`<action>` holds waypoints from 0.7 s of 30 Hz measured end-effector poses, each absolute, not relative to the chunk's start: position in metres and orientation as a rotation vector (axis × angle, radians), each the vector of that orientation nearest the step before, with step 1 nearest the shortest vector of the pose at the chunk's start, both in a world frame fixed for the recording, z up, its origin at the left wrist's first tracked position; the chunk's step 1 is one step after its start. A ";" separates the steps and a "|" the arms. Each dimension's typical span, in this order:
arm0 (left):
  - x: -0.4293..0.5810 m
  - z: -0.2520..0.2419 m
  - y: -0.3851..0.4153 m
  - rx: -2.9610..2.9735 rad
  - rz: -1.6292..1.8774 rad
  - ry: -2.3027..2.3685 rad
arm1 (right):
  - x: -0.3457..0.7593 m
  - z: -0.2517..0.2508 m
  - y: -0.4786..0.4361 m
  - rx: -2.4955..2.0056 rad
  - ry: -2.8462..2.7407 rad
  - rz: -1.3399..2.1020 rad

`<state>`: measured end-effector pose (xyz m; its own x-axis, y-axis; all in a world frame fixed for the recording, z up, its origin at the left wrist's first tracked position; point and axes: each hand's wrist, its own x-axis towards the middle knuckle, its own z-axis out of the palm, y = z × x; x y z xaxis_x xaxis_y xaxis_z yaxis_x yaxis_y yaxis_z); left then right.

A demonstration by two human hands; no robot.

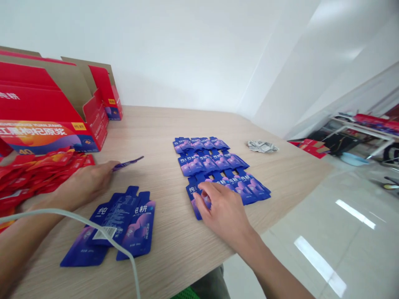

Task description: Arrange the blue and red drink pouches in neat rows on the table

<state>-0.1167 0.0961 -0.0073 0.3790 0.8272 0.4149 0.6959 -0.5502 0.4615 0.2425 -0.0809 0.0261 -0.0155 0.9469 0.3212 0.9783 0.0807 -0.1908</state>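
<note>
Several blue-purple drink pouches [218,166] lie in three neat rows on the wooden table [174,124]. My right hand [222,207] rests on the near left pouch of the front row, fingers bent and pressing on it. My left hand [85,182] holds one blue pouch [128,162] edge-on, just above the table. A few loose blue pouches [121,224] lie overlapping in front of me, between my two hands.
A heap of red pouches [37,174] lies at the left. Behind it stand open red cartons [52,112]. A crumpled wrapper [262,146] sits near the table's right edge. A white cable [102,236] crosses the near pouches. Glossy floor and clutter lie to the right.
</note>
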 end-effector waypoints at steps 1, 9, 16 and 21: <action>-0.115 -0.004 0.093 2.477 0.902 1.446 | 0.241 0.024 -0.082 -1.841 -1.982 -0.095; -0.015 0.040 0.015 2.240 1.171 1.339 | 0.191 0.023 -0.071 -1.243 -1.559 0.361; 0.050 0.038 -0.038 1.940 1.144 0.890 | 0.179 0.032 -0.061 -1.173 -1.327 0.511; 0.052 0.038 -0.045 1.872 1.019 0.708 | 0.204 0.034 -0.072 -1.268 -1.335 0.552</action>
